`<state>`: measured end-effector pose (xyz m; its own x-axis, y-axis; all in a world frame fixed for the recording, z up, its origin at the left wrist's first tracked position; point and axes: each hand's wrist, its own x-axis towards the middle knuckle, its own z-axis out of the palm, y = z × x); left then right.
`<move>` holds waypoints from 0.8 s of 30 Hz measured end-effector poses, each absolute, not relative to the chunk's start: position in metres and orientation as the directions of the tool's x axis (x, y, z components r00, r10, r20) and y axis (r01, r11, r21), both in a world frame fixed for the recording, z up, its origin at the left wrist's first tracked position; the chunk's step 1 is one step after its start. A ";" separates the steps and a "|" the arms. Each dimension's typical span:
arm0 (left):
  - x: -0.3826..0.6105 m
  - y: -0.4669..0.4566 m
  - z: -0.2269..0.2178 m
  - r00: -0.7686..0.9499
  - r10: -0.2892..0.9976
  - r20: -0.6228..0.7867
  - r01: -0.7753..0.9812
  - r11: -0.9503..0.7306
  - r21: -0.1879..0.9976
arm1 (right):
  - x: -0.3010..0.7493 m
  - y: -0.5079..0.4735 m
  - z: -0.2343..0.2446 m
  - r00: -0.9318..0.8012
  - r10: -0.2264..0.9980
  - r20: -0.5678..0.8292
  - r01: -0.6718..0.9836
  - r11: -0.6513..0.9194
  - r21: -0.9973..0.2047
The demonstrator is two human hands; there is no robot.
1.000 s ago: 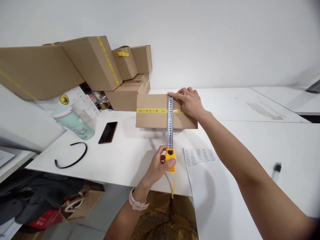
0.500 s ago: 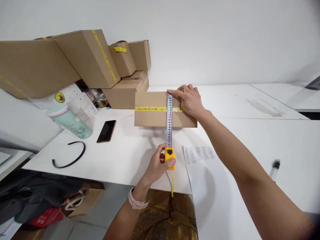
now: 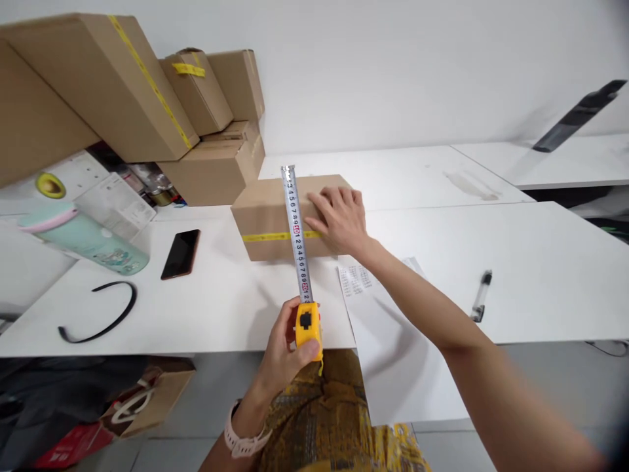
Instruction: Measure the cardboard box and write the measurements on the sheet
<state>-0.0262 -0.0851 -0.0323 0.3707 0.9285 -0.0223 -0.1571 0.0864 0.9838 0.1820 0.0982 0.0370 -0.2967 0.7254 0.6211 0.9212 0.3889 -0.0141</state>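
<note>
My left hand [image 3: 286, 351] is closed around a yellow tape measure [image 3: 307, 328] in front of the table edge. Its metal blade [image 3: 296, 233] is extended away from me, over the small cardboard box [image 3: 268, 203], and its free end rises past the box's far edge. The box has a strip of yellow tape along its near side and sits askew. My right hand [image 3: 341, 219] grips the box at its right part, fingers bent over the top and apart from the blade.
Several cardboard boxes [image 3: 206, 174] are stacked at the back left. A phone [image 3: 181, 254], a black band [image 3: 128, 305] and a mint tumbler [image 3: 98, 242] lie at left. A sheet of paper [image 3: 393, 367] hangs over the edge under my right arm. A pen [image 3: 481, 295] lies at right.
My right hand has let go of the tape blade's end and shifted onto the box. The box has turned, its taped side now facing me. The blade stands free, slanting. The view has swung right.
</note>
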 end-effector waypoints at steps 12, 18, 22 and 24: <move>-0.012 -0.142 -0.022 0.651 0.706 -0.279 0.301 0.097 0.949 | 0.273 -0.022 0.050 0.232 0.896 0.379 0.288 0.309 -0.906; 0.007 -0.151 -0.021 0.637 0.696 -0.331 0.375 0.096 0.922 | 0.273 -0.114 0.012 0.355 0.886 0.299 0.264 0.212 -0.941; 0.017 -0.149 -0.021 0.584 0.777 -0.236 0.321 0.046 0.946 | 0.241 -0.150 -0.013 0.137 0.945 0.297 0.403 0.221 -0.888; 0.018 -0.146 -0.021 0.572 0.801 -0.179 0.318 -0.015 0.948 | 0.240 -0.155 -0.020 0.110 0.925 0.364 0.540 0.252 -0.803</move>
<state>0.0179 -0.1458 -0.0205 0.5718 0.8007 -0.1790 0.3176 -0.0148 0.9481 0.2401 -0.1553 -0.0195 0.1104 0.9247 0.3643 0.5399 0.2520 -0.8032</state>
